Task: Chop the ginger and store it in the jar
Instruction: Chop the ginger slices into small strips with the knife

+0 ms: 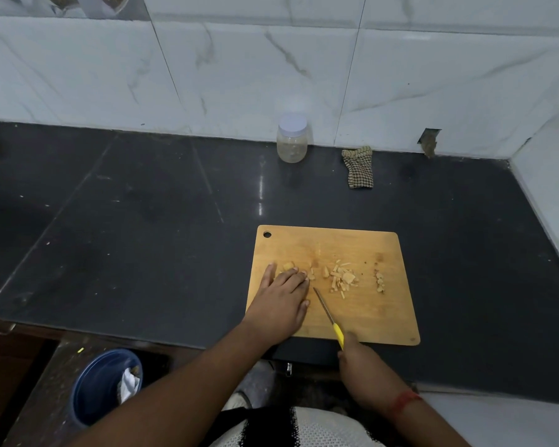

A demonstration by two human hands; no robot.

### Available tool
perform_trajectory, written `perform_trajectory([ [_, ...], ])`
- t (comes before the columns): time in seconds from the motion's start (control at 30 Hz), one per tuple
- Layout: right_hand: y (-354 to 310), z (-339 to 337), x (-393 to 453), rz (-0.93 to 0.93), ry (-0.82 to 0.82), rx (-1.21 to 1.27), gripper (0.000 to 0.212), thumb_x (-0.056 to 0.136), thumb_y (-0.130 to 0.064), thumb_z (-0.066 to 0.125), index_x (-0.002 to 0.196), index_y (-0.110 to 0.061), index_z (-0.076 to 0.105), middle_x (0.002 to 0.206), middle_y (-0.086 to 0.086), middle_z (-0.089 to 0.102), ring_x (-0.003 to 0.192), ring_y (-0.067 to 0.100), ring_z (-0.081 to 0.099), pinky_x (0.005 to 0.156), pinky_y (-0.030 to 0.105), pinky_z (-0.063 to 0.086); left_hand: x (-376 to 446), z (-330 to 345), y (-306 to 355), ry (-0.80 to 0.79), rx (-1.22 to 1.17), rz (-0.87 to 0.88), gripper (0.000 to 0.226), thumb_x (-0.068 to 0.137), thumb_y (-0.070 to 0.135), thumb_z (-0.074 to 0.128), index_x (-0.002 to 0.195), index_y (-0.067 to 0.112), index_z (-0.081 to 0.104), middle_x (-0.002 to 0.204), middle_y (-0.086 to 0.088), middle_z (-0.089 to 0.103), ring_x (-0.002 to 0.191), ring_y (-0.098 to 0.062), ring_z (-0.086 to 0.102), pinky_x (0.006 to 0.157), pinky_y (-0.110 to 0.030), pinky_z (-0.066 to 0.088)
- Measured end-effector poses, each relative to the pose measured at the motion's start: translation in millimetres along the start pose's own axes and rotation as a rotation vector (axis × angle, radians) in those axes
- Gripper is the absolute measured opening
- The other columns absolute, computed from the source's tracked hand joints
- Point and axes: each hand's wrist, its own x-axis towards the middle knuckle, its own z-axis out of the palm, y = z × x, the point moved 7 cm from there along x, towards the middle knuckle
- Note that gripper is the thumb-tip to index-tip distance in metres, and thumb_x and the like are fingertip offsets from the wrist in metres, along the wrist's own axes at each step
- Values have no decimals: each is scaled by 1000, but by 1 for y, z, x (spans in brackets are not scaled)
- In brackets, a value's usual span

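While pressing flat on ginger chunks [289, 266] at cutting board [362, 314] left side, left hand [283, 296] w/ fingers straight. Right hand [357, 353] gripping yellow-handled knife [329, 317], tip near chopped ginger [342, 279] mid-board. Lidded jar [292, 138] well apart at counter [142, 221] back, by wall.

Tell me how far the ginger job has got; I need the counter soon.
Done: thin ginger strips lie cut on the wooden chopping board. In hand: the left hand holds down uncut ginger chunks while the right hand grips the yellow-handled knife. Left: finishing the chunks and filling the white-lidded clear jar, which stands closed by the wall.
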Motion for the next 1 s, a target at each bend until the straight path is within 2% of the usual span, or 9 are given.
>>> perform_trajectory([
  [0.1,-7,-3,8,-21,31,52,28,101,-14,36,129,-12,36,88,3,60,72,12,57,55,18,38,1,0,0,-2,-11,-7,54,102,41,33,149,17,45,155,2,43,147,-16,30,124,-54,7],
  [0.23,-11,-6,22,10,33,17,25,99,-10,35,124,-7,40,85,4,57,78,19,61,63,28,43,1,-4,2,1,-38,-12,53,102,41,36,147,16,47,153,1,44,146,-16,31,125,-52,3],
  [0.43,-1,-12,14,25,38,127,26,99,-12,35,125,-11,39,88,4,60,74,13,58,61,25,44,5,-12,-2,7,-72,-10,45,102,36,40,143,21,52,149,5,46,143,-14,33,124,-54,-4],
  [0.57,-14,-4,21,-33,11,112,27,100,-14,35,127,-10,38,80,-2,54,68,9,55,52,17,37,4,-21,-6,82,-165,-10,40,101,29,43,136,22,59,140,6,54,137,-11,42,122,-45,-14],
  [0.67,-7,-6,22,18,17,115,29,99,-12,35,128,-8,38,84,1,57,71,13,57,52,19,38,1,-27,-17,175,-202,-49,37,97,24,50,131,21,64,132,4,58,132,-11,47,124,-44,-5],
  [0.73,-3,-9,20,34,34,125,29,99,-11,34,127,-10,38,89,5,61,75,16,60,61,26,47,1,-29,-29,206,-205,-116,37,96,23,52,130,20,64,131,5,59,130,-11,48,125,-44,-1],
  [0.8,-7,-8,19,12,24,122,27,100,-13,34,127,-10,38,90,6,61,76,17,61,66,30,49,2,-28,-39,199,-203,-181,37,96,24,50,130,21,64,129,6,58,127,-11,48,125,-44,0],
  [0.93,-15,1,24,-8,-22,105,27,100,-15,34,127,-10,37,89,5,60,76,16,60,55,22,42,4,-25,-49,121,-212,-291,36,99,31,49,133,25,59,131,10,53,129,-10,43,126,-47,1],
  [1.0,-10,-2,24,24,-2,115,27,100,-14,35,127,-10,38,90,6,61,77,17,61,56,24,44,6,-24,-52,100,-214,-321,36,99,32,49,132,26,60,130,10,52,129,-11,42,125,-50,4],
])
